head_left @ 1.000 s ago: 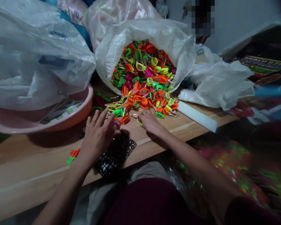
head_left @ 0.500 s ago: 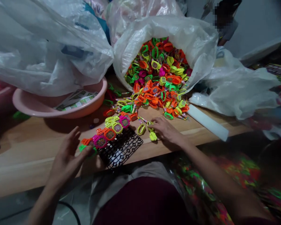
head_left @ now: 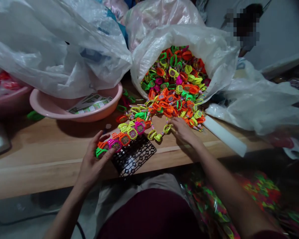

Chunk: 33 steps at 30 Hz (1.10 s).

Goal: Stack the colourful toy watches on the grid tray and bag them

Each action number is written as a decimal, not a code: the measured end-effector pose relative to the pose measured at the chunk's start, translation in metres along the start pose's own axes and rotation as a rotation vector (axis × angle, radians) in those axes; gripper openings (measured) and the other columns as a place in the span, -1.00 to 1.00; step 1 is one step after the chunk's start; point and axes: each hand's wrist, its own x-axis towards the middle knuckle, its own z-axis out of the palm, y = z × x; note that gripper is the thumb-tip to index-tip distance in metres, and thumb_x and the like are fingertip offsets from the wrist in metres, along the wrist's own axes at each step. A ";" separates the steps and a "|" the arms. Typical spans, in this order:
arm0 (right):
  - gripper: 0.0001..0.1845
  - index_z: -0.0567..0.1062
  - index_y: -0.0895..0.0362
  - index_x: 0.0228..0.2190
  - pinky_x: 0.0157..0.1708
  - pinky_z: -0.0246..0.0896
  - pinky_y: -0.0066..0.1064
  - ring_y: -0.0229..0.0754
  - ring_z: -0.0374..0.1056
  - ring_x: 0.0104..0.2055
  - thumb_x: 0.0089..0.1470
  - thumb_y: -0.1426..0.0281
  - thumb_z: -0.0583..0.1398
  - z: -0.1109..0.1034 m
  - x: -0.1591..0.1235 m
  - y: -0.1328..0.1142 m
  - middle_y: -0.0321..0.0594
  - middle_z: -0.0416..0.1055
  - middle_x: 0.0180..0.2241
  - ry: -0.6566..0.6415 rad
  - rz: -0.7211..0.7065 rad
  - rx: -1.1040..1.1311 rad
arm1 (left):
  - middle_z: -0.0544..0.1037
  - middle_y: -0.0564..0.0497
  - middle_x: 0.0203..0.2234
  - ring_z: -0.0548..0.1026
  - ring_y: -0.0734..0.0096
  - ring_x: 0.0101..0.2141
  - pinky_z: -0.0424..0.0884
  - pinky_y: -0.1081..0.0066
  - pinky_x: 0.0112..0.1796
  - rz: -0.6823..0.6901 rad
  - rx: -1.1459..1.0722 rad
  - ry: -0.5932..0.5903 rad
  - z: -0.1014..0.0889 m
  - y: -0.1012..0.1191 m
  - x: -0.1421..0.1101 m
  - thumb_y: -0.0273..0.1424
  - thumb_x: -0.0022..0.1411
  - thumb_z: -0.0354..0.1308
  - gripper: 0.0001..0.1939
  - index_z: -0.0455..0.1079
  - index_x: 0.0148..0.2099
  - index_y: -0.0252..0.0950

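Note:
A row of toy watches point(head_left: 128, 134) in pink, orange and yellow lies across a black grid tray point(head_left: 136, 158) at the table's front edge. My left hand point(head_left: 92, 163) pinches the row's left end, thumb and fingers closed on green and orange watches point(head_left: 101, 151). My right hand point(head_left: 183, 131) lies flat on the table, fingertips touching loose yellow watches point(head_left: 164, 130) at the edge of the spilled heap point(head_left: 174, 104). The heap pours from an open white plastic sack point(head_left: 214, 53) lying on its side.
A pink basin point(head_left: 77, 112) with printed sheets stands at the left under a large clear bag point(head_left: 52, 49). A white strip point(head_left: 224, 134) and crumpled plastic point(head_left: 259, 103) lie to the right. Another person point(head_left: 243, 36) is at the back. The wooden table point(head_left: 40, 149) ends just before my lap.
My left hand came off the tray, uncovering a row of watches, then closed on the row's left end. My right hand slid back up to the heap's edge. The camera shifted left.

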 end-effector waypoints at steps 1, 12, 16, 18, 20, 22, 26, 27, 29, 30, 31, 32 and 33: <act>-0.66 0.59 0.15 0.04 0.14 0.26 -0.09 0.01 0.33 0.09 0.32 0.56 0.13 0.003 0.000 -0.002 0.02 0.48 0.03 -0.006 -0.022 0.018 | 0.43 -0.21 0.34 0.49 -0.02 0.25 0.49 -0.05 0.24 0.004 0.022 0.002 0.000 -0.001 0.000 0.02 0.19 0.40 -0.06 0.16 0.50 -0.08; -0.88 0.66 0.08 -0.19 0.22 0.16 0.03 0.08 0.25 0.16 0.31 0.35 0.29 0.017 0.004 -0.031 -0.03 0.46 0.11 0.012 -0.109 0.112 | 0.48 -0.19 0.23 0.54 0.06 0.16 0.55 0.06 0.16 0.072 0.120 0.016 0.005 -0.003 0.004 0.05 0.26 0.30 -0.20 0.26 0.41 -0.18; -0.84 0.59 0.09 -0.18 -0.04 0.32 -0.20 -0.06 0.39 -0.11 0.34 0.35 0.20 0.030 -0.007 -0.067 -0.14 0.51 -0.19 0.000 -0.098 0.516 | 0.37 -0.22 0.35 0.39 0.06 0.33 0.40 0.01 0.31 0.202 0.191 0.016 0.009 -0.008 0.001 -0.02 0.38 0.20 -0.31 0.22 0.43 -0.16; -0.84 0.56 0.09 -0.14 -0.13 0.34 -0.28 -0.10 0.40 -0.18 0.31 0.35 0.19 0.047 -0.015 -0.098 -0.21 0.52 -0.23 -0.093 -0.048 0.700 | 0.24 -0.21 0.44 0.29 0.08 0.40 0.34 -0.03 0.35 0.300 0.212 0.040 0.009 -0.010 0.000 -0.07 0.45 0.11 -0.34 0.14 0.48 -0.10; -0.82 0.54 0.09 -0.10 -0.11 0.36 -0.31 -0.11 0.42 -0.18 0.28 0.35 0.20 0.068 -0.021 -0.131 -0.23 0.55 -0.20 -0.158 -0.029 0.803 | 0.16 -0.19 0.49 0.27 0.12 0.42 0.35 -0.03 0.34 0.358 0.198 0.036 0.009 -0.011 -0.001 -0.11 0.50 0.03 -0.37 0.08 0.52 -0.04; -0.82 0.54 0.09 -0.12 -0.09 0.37 -0.31 -0.11 0.45 -0.17 0.27 0.37 0.18 0.089 -0.024 -0.158 -0.22 0.57 -0.19 -0.201 -0.042 0.830 | 0.23 -0.16 0.47 0.27 0.14 0.42 0.29 -0.02 0.38 0.380 0.215 0.011 0.008 -0.009 -0.002 -0.14 0.53 -0.01 -0.45 0.18 0.48 -0.06; -0.74 0.52 0.10 -0.15 -0.07 0.39 -0.30 -0.09 0.48 -0.17 0.20 0.51 0.08 0.118 -0.028 -0.180 -0.17 0.57 -0.19 -0.222 -0.101 0.752 | 0.40 -0.17 0.36 0.32 0.14 0.38 0.21 -0.04 0.41 0.389 0.280 0.002 0.009 -0.004 -0.003 -0.14 0.54 -0.04 -0.54 0.41 0.31 -0.19; -0.71 0.52 0.10 -0.14 -0.05 0.40 -0.28 -0.07 0.48 -0.15 0.17 0.54 0.07 0.122 -0.029 -0.179 -0.14 0.57 -0.18 -0.221 -0.128 0.725 | 0.42 -0.18 0.34 0.35 0.14 0.35 0.22 -0.04 0.41 0.388 0.279 0.007 0.010 -0.004 -0.003 -0.14 0.54 -0.04 -0.55 0.43 0.29 -0.21; -0.64 0.50 0.11 -0.12 -0.01 0.42 -0.24 -0.03 0.49 -0.11 0.12 0.58 0.05 0.129 -0.032 -0.173 -0.09 0.56 -0.15 -0.223 -0.186 0.676 | 0.46 -0.18 0.28 0.38 0.16 0.31 0.24 -0.03 0.39 0.386 0.268 0.014 0.011 -0.003 -0.002 -0.14 0.53 -0.02 -0.56 0.46 0.24 -0.22; -0.61 0.50 0.11 -0.10 0.02 0.43 -0.22 -0.02 0.49 -0.08 0.09 0.60 0.05 0.132 -0.033 -0.170 -0.06 0.56 -0.13 -0.223 -0.216 0.653 | 0.47 -0.18 0.26 0.39 0.17 0.30 0.25 -0.02 0.39 0.384 0.262 0.014 0.011 -0.003 -0.002 -0.13 0.53 -0.02 -0.57 0.47 0.22 -0.23; -0.58 0.49 0.11 -0.08 0.04 0.43 -0.20 0.00 0.48 -0.06 0.06 0.62 0.05 0.136 -0.033 -0.168 -0.04 0.55 -0.11 -0.218 -0.245 0.630 | 0.47 -0.18 0.25 0.39 0.17 0.30 0.25 -0.02 0.39 0.377 0.254 0.009 0.010 -0.004 -0.002 -0.12 0.53 -0.03 -0.56 0.47 0.21 -0.23; -0.55 0.49 0.12 -0.07 0.06 0.43 -0.18 0.01 0.48 -0.04 0.04 0.63 0.05 0.140 -0.032 -0.168 -0.02 0.55 -0.10 -0.212 -0.274 0.605 | 0.46 -0.18 0.25 0.38 0.16 0.30 0.25 -0.02 0.39 0.369 0.242 0.002 0.008 -0.005 -0.003 -0.10 0.54 -0.05 -0.55 0.47 0.21 -0.23; -0.54 0.48 0.12 -0.07 0.08 0.43 -0.17 0.01 0.47 -0.02 0.03 0.64 0.05 0.144 -0.030 -0.170 -0.01 0.55 -0.10 -0.205 -0.296 0.578 | 0.43 -0.18 0.27 0.36 0.14 0.32 0.24 -0.03 0.39 0.364 0.227 -0.011 0.006 -0.006 -0.004 -0.06 0.54 -0.08 -0.51 0.46 0.23 -0.22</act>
